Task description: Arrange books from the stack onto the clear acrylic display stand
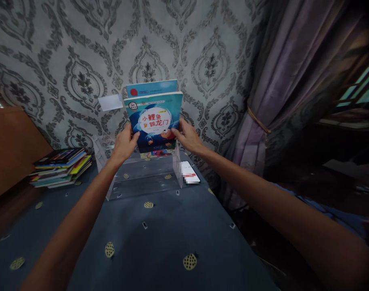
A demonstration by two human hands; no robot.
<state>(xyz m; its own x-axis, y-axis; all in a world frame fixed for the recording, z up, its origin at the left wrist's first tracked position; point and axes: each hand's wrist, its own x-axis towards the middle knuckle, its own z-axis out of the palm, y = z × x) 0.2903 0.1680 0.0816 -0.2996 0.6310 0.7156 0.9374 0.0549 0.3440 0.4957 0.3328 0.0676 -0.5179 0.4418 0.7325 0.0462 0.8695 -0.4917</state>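
Observation:
Both my hands hold a blue children's book [154, 117] upright over a clear acrylic stand [142, 178] at the back of the table. My left hand [124, 143] grips the book's left edge and my right hand [187, 135] grips its right edge, fingers closed on the cover. A second blue book [151, 87] stands just behind it, only its top strip showing. The held book's lower edge sits at the top tier of the stand.
A stack of several colourful books [61, 165] lies at the left on the dark blue tablecloth [160, 242]. A phone [189, 172] lies right of the stand. Patterned wallpaper is behind, a purple curtain [281, 93] at the right, a wooden board [11, 145] at the left.

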